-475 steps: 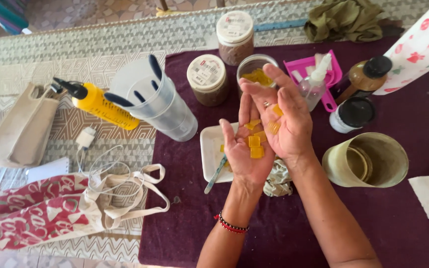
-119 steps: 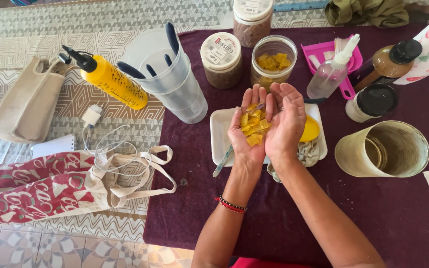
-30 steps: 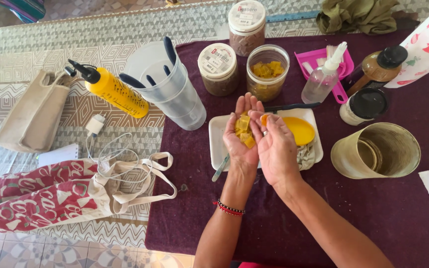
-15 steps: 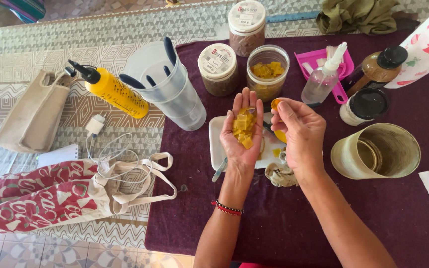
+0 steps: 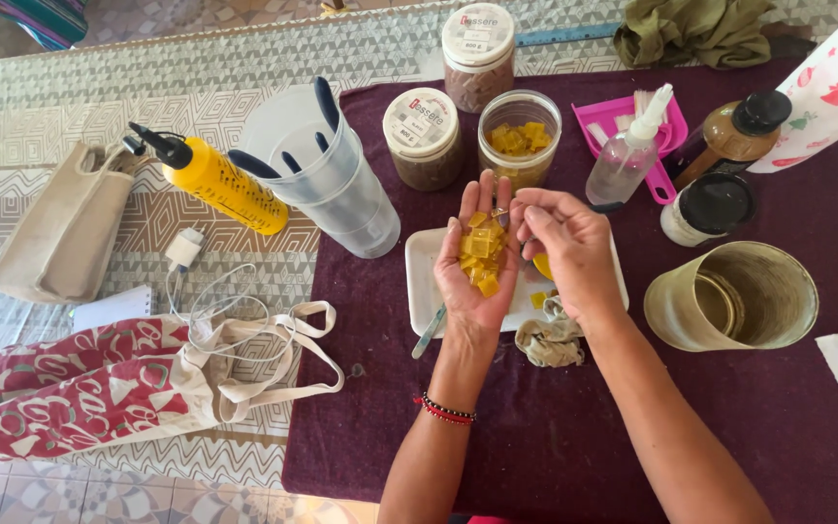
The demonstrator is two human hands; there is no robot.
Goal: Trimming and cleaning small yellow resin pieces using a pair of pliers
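Left hand (image 5: 477,277) cupped flat under small yellow translucent cubes (image 5: 480,254), preventing spills; right hand (image 5: 569,254) fingertips pinched above cubes, contents indiscernible.

three jars (image 5: 521,141), two bottles (image 5: 632,160), two hands (image 5: 574,254), one plate (image 5: 421,281).

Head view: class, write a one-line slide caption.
Left hand cups yellow cubes above a white tray; right hand pinches at them.
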